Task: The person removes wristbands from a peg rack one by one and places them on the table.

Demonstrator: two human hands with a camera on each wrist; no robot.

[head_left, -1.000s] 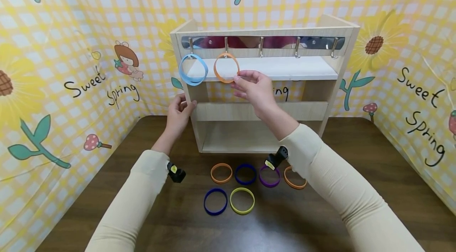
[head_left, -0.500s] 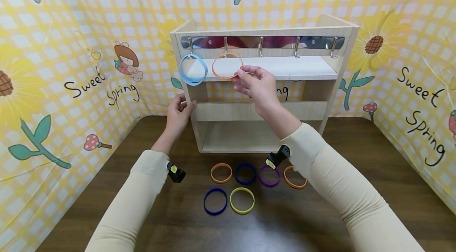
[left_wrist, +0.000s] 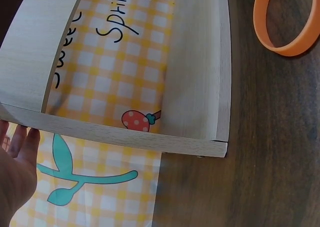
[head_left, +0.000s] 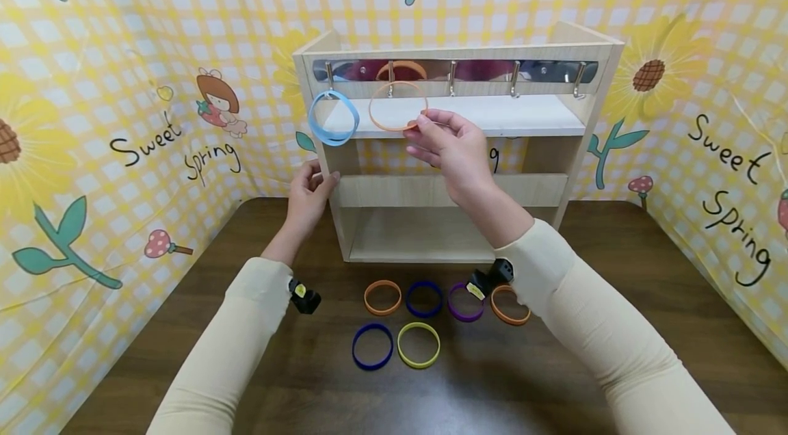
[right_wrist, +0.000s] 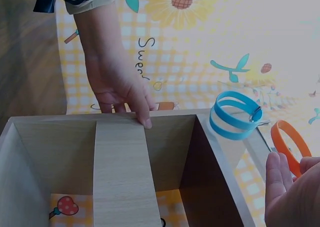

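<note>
My right hand [head_left: 452,148] pinches the right edge of an orange silicone wristband [head_left: 371,110] between thumb and fingers. This band is tilted and overlaps the second hook [head_left: 390,79] from the left in the head view. Light blue wristbands [head_left: 333,137] hang from the first hook; the right wrist view shows two blue loops [right_wrist: 232,135] there. My left hand [head_left: 308,195] holds the left side panel of a small wooden shelf [head_left: 452,192], its thumb at the panel's front edge. In the left wrist view, fingers [left_wrist: 29,146] of that hand rest against the panel's outer side.
Several wristbands lie on the dark wooden table [head_left: 295,380] before the shelf: orange [head_left: 383,312], dark blue [head_left: 425,314], purple [head_left: 465,318], yellow [head_left: 418,365], another dark blue [head_left: 372,367] and another orange [head_left: 511,320]. More hooks [head_left: 516,79] continue rightward. Checked cloth [head_left: 258,11] surrounds the table.
My right hand has moved slightly up and right, raising and tilting the orange wristband, whose reflection now shows in the metal strip. The left hand stays on the shelf panel.
</note>
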